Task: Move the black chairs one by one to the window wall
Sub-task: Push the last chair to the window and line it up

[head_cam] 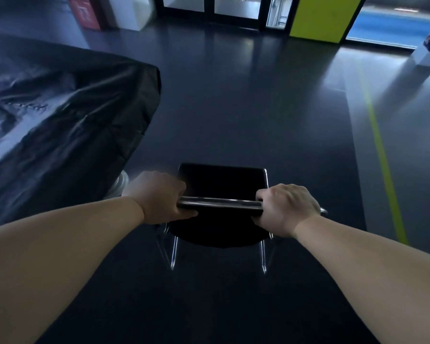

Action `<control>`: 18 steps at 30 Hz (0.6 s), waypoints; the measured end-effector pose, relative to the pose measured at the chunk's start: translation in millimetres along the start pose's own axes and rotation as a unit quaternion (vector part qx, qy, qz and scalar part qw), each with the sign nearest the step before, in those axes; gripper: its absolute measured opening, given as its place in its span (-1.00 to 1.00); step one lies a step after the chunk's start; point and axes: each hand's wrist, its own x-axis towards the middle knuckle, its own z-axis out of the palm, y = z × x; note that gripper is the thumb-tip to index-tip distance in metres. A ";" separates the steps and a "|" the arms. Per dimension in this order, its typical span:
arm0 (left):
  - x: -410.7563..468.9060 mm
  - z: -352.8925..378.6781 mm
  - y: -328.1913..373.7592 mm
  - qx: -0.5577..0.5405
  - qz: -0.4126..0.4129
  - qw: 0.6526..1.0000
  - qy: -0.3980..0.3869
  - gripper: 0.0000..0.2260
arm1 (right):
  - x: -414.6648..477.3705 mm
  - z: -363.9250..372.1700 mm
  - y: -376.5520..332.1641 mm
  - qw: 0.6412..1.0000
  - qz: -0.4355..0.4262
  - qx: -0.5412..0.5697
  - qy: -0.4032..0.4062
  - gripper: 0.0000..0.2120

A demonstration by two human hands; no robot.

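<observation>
A black chair (221, 182) with a chrome frame is straight in front of me, seen from behind and above. Its thin metal legs show below the dark backrest. My left hand (159, 197) grips the left end of the chrome top bar of the backrest. My right hand (287, 208) grips the right end of the same bar. The window wall (209, 8), with dark-framed glass panels, runs across the far end of the room ahead.
A large table under a shiny black cover (60, 115) fills the left side, its corner near the chair. A yellow-green panel (323, 18) stands at the far right by the glass. A yellow floor line (382, 157) runs on the right. A red object (85, 11) stands at the far left.
</observation>
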 end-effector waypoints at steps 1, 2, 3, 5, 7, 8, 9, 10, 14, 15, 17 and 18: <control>14.7 -1.1 -3.5 -0.006 -0.007 1.000 0.001 -0.50 | 14.8 -3.8 7.5 1.000 -0.002 -0.001 -0.002 -0.77; 30.7 -1.1 -8.0 -0.006 -0.010 1.000 0.005 -0.49 | 30.4 -5.9 15.8 1.000 -0.002 -0.001 0.000 -0.77; 47.3 -1.4 -12.9 -0.011 -0.015 1.000 0.007 -0.49 | 47.3 -9.2 24.3 1.000 -0.005 -0.004 0.000 -0.77; 75.2 -3.9 -20.7 -0.024 -0.023 0.999 0.007 -0.48 | 76.8 -17.0 39.7 1.000 -0.013 -0.014 0.002 -0.76; 102.6 -7.4 -27.1 -0.025 -0.025 0.999 0.004 -0.49 | 105.5 -22.9 55.5 0.999 -0.027 -0.023 0.007 -0.74; 111.9 -10.6 -27.7 -0.028 -0.024 0.999 -0.001 -0.49 | 115.3 -26.4 61.9 0.999 -0.032 -0.021 0.008 -0.73; 122.9 -13.0 -27.8 -0.029 -0.026 0.999 -0.006 -0.49 | 126.3 -30.1 70.1 0.999 -0.038 -0.016 0.009 -0.70; 135.9 -14.5 -28.6 -0.029 -0.030 0.999 -0.005 -0.49 | 139.3 -33.3 80.4 0.999 -0.049 -0.008 0.010 -0.65; 173.3 -19.8 -23.3 -0.042 -0.056 0.997 -0.013 -0.49 | 183.3 -43.7 116.5 0.995 -0.096 0.014 0.002 -0.39; 183.2 -21.1 -23.3 -0.043 -0.057 0.997 -0.013 -0.50 | 194.7 -45.5 124.1 0.994 -0.106 0.016 -0.002 -0.33; 198.0 -26.1 -26.2 -0.052 -0.069 0.996 -0.015 -0.51 | 213.7 -49.7 133.3 0.992 -0.122 0.022 -0.002 -0.21; 206.5 -27.3 -29.1 -0.053 -0.075 0.996 -0.017 -0.51 | 223.7 -52.0 138.0 0.991 -0.131 0.023 0.002 -0.15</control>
